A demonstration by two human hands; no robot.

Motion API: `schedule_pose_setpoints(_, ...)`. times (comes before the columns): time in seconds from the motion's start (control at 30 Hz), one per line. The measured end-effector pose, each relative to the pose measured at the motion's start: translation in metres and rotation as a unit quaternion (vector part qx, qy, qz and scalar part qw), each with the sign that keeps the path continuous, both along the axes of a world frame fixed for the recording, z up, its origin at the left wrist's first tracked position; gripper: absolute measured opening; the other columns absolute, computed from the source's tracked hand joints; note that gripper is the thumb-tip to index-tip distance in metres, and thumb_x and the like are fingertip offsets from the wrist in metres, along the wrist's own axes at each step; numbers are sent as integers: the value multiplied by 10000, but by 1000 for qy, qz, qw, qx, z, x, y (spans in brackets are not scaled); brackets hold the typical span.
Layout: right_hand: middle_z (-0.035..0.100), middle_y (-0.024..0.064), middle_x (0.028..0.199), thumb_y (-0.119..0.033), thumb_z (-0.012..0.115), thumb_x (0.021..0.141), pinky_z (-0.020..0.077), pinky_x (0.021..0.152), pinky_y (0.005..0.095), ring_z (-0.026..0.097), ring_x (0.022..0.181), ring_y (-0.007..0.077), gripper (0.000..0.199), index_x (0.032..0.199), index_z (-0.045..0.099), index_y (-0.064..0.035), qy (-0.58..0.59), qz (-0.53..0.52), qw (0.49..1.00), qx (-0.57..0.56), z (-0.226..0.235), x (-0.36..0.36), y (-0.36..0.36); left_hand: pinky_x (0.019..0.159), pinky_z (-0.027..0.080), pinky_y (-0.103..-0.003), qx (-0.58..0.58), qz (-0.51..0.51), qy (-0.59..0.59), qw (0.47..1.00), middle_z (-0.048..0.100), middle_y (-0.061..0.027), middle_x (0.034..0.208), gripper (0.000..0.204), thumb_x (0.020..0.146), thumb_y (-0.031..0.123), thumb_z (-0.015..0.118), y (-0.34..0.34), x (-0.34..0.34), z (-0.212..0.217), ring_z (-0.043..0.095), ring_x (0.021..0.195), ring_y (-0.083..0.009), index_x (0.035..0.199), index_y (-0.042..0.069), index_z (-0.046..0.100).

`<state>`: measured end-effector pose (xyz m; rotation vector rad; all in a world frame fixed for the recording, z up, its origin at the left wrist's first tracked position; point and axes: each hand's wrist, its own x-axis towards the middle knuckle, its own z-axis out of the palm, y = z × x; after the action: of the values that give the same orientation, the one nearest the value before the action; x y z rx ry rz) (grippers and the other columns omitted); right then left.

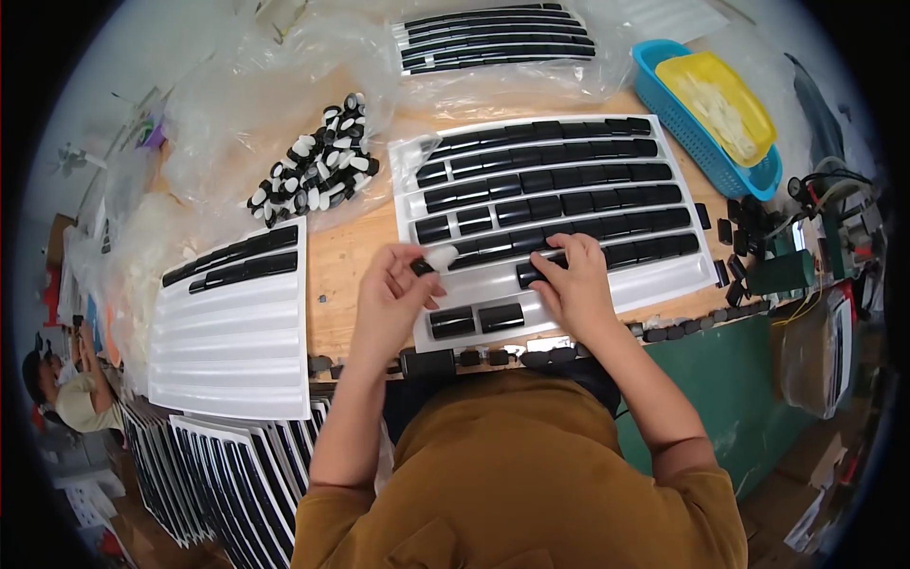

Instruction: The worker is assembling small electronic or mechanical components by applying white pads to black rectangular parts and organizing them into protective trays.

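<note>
We hold a small black block (423, 266) with a white cap pinched in the fingers of our left hand (393, 299), just off the left edge of the white ribbed tray (569, 302) on the bench (346, 261). Our right hand (576, 284) lies flat on that tray, its fingers pressed together on a black piece (531, 273) in the fifth groove. The grooves run left to right, so the pinched block sits at their open left end, nearer our left hand than our right.
</note>
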<state>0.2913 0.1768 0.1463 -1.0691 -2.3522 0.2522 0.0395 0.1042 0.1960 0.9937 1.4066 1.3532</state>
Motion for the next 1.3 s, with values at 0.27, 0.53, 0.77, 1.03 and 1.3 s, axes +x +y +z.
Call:
schedule_pose_setpoints(0.27, 537, 98, 1080, -81, 741, 720, 394, 918, 416, 520, 978, 301, 287, 946, 566, -61, 71, 46, 996, -15, 11, 5, 4, 769, 570, -287, -64, -43, -147, 986, 630, -76, 899, 323, 888, -5, 604, -13, 30, -27, 679, 851, -204, 1206, -42, 559)
schedule_pose_setpoints(0.53, 554, 12, 859, -61, 539, 947, 466, 564, 185, 545, 654, 53, 220, 1160, 550, -7, 324, 89, 821, -461, 45, 5, -24, 790, 563, -285, -67, -97, -133, 984, 673, -115, 940, 335, 844, -63, 634, -18, 35, -9, 686, 899, -212, 1176, -62, 590)
schedule_pose_setpoints(0.77, 578, -23, 699, -89, 590, 926, 438, 547, 184, 525, 605, 36, 219, 1133, 581, -15, 304, 84, 822, -474, 49, 5, -32, 776, 550, -254, -45, -112, -146, 982, 685, -128, 974, 342, 820, -102, 645, -24, 49, 2, 676, 859, -158, 1157, -61, 606)
schedule_pose_setpoints(1.03, 553, -30, 652, -125, 611, 918, 352, 505, 182, 476, 554, 29, 212, 1106, 596, -28, 213, 103, 891, -387, 62, 1, -38, 757, 547, -238, -33, -145, -62, 987, 679, -115, 979, 349, 825, -82, 662, -30, 50, 3, 658, 842, -132, 1168, -45, 611)
schedule_pose_setpoints(1.3, 560, -28, 665, -173, 573, 956, 340, 489, 172, 458, 546, 6, 238, 1151, 545, -40, 272, 112, 798, -526, 58, 5, -41, 725, 543, -236, -41, -152, -93, 983, 664, -66, 927, 303, 840, -75, 651, -30, 49, 12, 655, 812, -131, 1140, -35, 638)
